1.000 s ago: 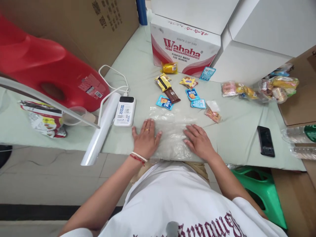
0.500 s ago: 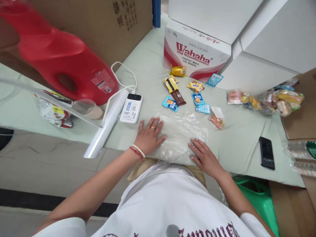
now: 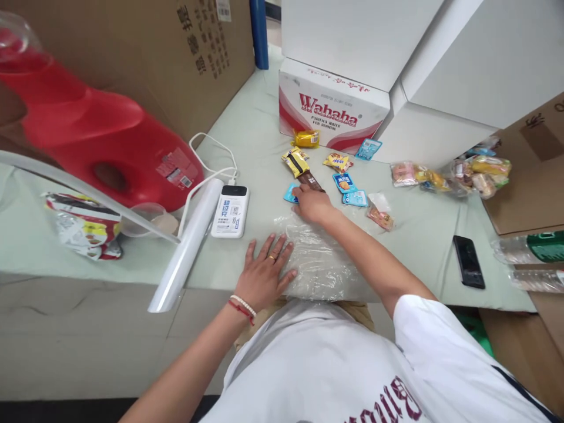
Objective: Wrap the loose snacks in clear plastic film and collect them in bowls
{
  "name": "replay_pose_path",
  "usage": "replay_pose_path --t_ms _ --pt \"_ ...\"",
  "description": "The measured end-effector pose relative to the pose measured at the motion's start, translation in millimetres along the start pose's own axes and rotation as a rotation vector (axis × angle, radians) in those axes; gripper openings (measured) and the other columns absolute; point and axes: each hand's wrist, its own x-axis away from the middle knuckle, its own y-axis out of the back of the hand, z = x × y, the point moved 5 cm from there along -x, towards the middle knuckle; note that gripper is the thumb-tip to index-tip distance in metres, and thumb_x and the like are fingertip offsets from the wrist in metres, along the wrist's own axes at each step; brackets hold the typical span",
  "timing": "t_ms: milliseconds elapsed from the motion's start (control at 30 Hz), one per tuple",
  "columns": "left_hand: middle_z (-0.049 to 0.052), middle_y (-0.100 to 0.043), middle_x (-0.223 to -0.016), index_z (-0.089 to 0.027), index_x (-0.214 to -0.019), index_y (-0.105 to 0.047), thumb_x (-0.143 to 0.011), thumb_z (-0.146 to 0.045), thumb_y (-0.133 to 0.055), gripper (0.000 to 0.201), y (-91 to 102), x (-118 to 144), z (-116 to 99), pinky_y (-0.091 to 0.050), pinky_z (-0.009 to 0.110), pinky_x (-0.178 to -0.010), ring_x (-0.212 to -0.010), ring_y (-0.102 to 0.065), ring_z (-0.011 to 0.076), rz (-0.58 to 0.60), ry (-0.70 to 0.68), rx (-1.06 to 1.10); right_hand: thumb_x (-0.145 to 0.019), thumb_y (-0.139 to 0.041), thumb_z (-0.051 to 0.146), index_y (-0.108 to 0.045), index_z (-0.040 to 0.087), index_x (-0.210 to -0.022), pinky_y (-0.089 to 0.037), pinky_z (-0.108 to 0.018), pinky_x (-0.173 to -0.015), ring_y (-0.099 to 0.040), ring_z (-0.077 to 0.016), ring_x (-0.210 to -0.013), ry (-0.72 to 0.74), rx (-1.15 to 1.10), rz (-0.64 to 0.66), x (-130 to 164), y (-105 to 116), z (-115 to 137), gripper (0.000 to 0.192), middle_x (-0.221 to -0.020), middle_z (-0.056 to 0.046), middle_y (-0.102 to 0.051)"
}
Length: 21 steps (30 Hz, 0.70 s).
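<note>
My left hand [image 3: 265, 267] lies flat with spread fingers at the left edge of a clear plastic sheet or bag [image 3: 324, 261], which is crinkled on the table. My right hand [image 3: 314, 204] reaches across the plastic, its fingers curled down onto a blue snack packet [image 3: 289, 192], most of which it covers. Right behind those fingers is a brown wrapped bar [image 3: 309, 180], with a yellow-and-black packet [image 3: 295, 161] touching its far end. A yellow packet [image 3: 338, 161] and two more blue packets, one with a biscuit picture [image 3: 344, 183], one paler [image 3: 355, 198], lie to the right.
A white power bank [image 3: 230, 211] with a cable, a plastic film roll [image 3: 187, 247] and a red jug [image 3: 106, 141] stand left. A Wahaba-style water carton [image 3: 330, 111] is behind. Bagged snacks [image 3: 478, 176], a phone [image 3: 469, 261] and a pink packet [image 3: 380, 212] are right.
My right hand has left the plastic and moved forward and left to the blue packet beside the brown bar. My left hand stays flat at the plastic. The view has shifted slightly.
</note>
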Motion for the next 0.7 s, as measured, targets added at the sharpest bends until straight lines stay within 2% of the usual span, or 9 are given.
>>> replay_pose_path --t_ms 100,200,267,333,400,467,533,633,700 --pt "0.011 -0.038 -0.169 -0.027 -0.163 -0.041 -0.104 -0.051 -0.045 0.064 1.4 0.7 0.1 -0.009 0.068 -0.129 -0.160 -0.030 0.0359 -0.018 0.009 0.031 -0.103 -0.050 0.030 -0.068 0.014 -0.129 -0.053 -0.039 -0.088 -0.070 -0.0316 -0.111 0.013 0.090 0.023 -8.5 -7.3 7.5 0.035 -0.132 -0.021 -0.069" --pt "0.010 -0.039 -0.169 -0.028 -0.162 -0.042 -0.104 -0.051 -0.046 0.062 3.3 1.0 -0.4 -0.010 0.067 -0.130 -0.159 -0.031 0.0356 -0.029 0.023 0.071 -0.106 -0.039 0.026 -0.069 0.013 -0.123 -0.051 -0.036 -0.086 -0.070 -0.0297 -0.106 0.040 0.085 -0.090 8.3 5.3 -9.4 0.037 -0.123 -0.021 -0.073" --pt "0.010 -0.040 -0.168 -0.028 -0.161 -0.044 -0.103 -0.051 -0.047 0.062 4.0 0.8 0.0 -0.010 0.067 -0.130 -0.159 -0.032 0.0357 -0.033 0.031 0.097 -0.106 -0.038 0.030 -0.070 0.016 -0.124 -0.049 -0.034 -0.084 -0.069 -0.0284 -0.104 -0.019 -0.009 -0.212 19.8 23.4 -40.0 0.039 -0.122 -0.017 -0.074" --pt "0.010 -0.041 -0.168 -0.028 -0.160 -0.045 -0.103 -0.051 -0.047 0.062 3.9 0.8 0.6 -0.009 0.067 -0.130 -0.159 -0.032 0.0356 -0.031 0.029 0.111 -0.104 -0.039 0.031 -0.071 0.016 -0.122 -0.048 -0.033 -0.083 -0.068 -0.0276 -0.100 -0.124 -0.146 -0.312 24.8 39.6 -82.6 0.040 -0.115 -0.014 -0.076" --pt "0.010 -0.039 -0.168 -0.026 -0.160 -0.046 -0.104 -0.050 -0.046 0.061 3.4 1.0 1.3 -0.008 0.068 -0.130 -0.159 -0.031 0.0353 -0.027 0.023 0.110 -0.101 -0.041 0.030 -0.072 0.013 -0.118 -0.047 -0.033 -0.081 -0.067 -0.0267 -0.096 -0.264 -0.246 -0.340 21.0 45.3 -126.7 0.039 -0.109 -0.013 -0.076" --pt "0.010 -0.038 -0.169 -0.026 -0.160 -0.046 -0.104 -0.051 -0.044 0.061 3.4 1.2 2.0 -0.009 0.068 -0.130 -0.160 -0.030 0.0353 -0.024 0.017 0.102 -0.099 -0.038 0.026 -0.072 0.010 -0.116 -0.047 -0.032 -0.080 -0.066 -0.0261 -0.094 -0.451 -0.261 -0.299 11.4 39.1 -162.9 0.041 -0.108 -0.014 -0.076" --pt "0.009 -0.038 -0.169 -0.025 -0.160 -0.046 -0.104 -0.050 -0.044 0.061 3.9 1.1 2.4 -0.011 0.068 -0.130 -0.159 -0.030 0.0357 -0.018 0.012 0.095 -0.099 -0.036 0.023 -0.072 0.008 -0.116 -0.047 -0.033 -0.083 -0.066 -0.0266 -0.096 -0.577 -0.243 -0.237 -1.0 25.9 -182.6 0.043 -0.110 -0.017 -0.075" --pt "0.009 -0.040 -0.168 -0.025 -0.158 -0.049 -0.104 -0.049 -0.045 0.059 5.5 0.4 2.4 -0.012 0.068 -0.129 -0.159 -0.032 0.0360 -0.016 0.006 0.093 -0.102 -0.034 0.030 -0.071 0.008 -0.121 -0.046 -0.041 -0.097 -0.064 -0.0305 -0.109 -0.620 -0.218 -0.211 -16.6 6.4 -189.8 0.046 -0.118 -0.022 -0.072" --pt "0.009 -0.041 -0.168 -0.026 -0.157 -0.050 -0.104 -0.047 -0.045 0.058 6.2 0.1 2.4 -0.012 0.067 -0.130 -0.158 -0.033 0.0358 -0.020 0.005 0.098 -0.105 -0.032 0.040 -0.067 0.008 -0.128 -0.043 -0.050 -0.104 -0.060 -0.0345 -0.118 -0.552 -0.163 -0.180 -22.7 -3.7 -187.8 0.053 -0.125 -0.027 -0.068"
